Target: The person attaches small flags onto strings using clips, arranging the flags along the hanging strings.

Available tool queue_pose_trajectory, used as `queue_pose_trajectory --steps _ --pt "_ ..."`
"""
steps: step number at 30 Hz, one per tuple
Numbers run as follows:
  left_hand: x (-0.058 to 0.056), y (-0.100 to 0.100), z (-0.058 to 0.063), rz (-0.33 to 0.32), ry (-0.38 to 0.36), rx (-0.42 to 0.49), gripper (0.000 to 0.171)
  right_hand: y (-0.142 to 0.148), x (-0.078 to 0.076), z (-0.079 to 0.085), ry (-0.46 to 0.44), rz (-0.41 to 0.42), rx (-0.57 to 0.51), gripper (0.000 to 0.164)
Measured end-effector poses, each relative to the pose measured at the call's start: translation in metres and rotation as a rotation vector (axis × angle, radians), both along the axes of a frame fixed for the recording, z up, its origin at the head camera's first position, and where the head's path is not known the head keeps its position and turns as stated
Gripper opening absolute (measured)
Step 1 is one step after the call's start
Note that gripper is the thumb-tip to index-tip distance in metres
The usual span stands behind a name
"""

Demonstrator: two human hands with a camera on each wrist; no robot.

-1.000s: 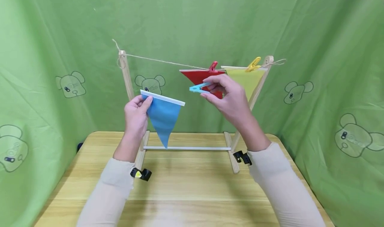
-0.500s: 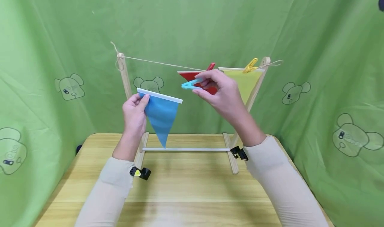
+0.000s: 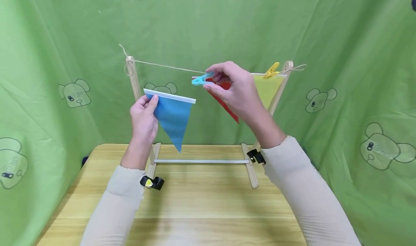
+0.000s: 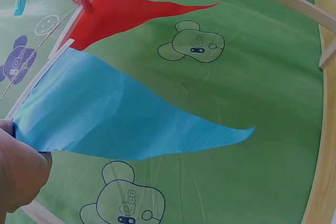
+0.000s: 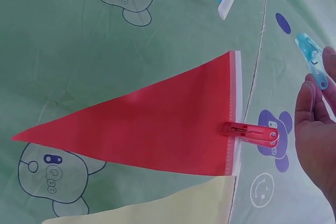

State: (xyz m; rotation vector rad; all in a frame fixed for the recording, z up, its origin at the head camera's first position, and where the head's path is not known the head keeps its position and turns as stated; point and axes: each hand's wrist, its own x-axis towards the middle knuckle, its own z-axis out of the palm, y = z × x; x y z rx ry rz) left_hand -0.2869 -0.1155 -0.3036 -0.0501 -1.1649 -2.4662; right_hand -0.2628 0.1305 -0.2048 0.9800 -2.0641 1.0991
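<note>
My left hand (image 3: 144,119) pinches a blue triangular pennant (image 3: 173,114) near the left end of its white top strip, and the pennant's point hangs down. In my right hand (image 3: 238,90) a light blue clothespin (image 3: 200,80) is held between thumb and fingers, its nose toward the left. The string (image 3: 169,66) runs behind both hands. A red pennant (image 5: 173,119) hangs on it by a red clothespin (image 5: 252,132), which my right hand hides in the head view. Further right hangs a yellow pennant (image 3: 268,89) under a yellow clothespin (image 3: 271,70).
The string is tied between two wooden posts (image 3: 134,81) joined low down by a white rod (image 3: 201,162). This stand is on a wooden table (image 3: 191,202). Green printed cloth (image 3: 208,29) surrounds the table at the back and sides.
My right hand has moved left and up with the light blue clothespin, to about the string's height in the head view. The left hand has raised the blue pennant slightly.
</note>
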Motion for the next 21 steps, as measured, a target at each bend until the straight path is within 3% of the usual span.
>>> queue_pose_trajectory --steps 8,21 --pt "-0.005 0.0 0.009 -0.007 0.014 0.022 0.008 -0.006 -0.007 0.016 -0.015 -0.108 0.108 0.033" --pt "-0.018 0.002 0.023 -0.043 0.039 0.09 0.009 -0.018 -0.018 0.036 -0.05 -0.142 0.19 0.034"
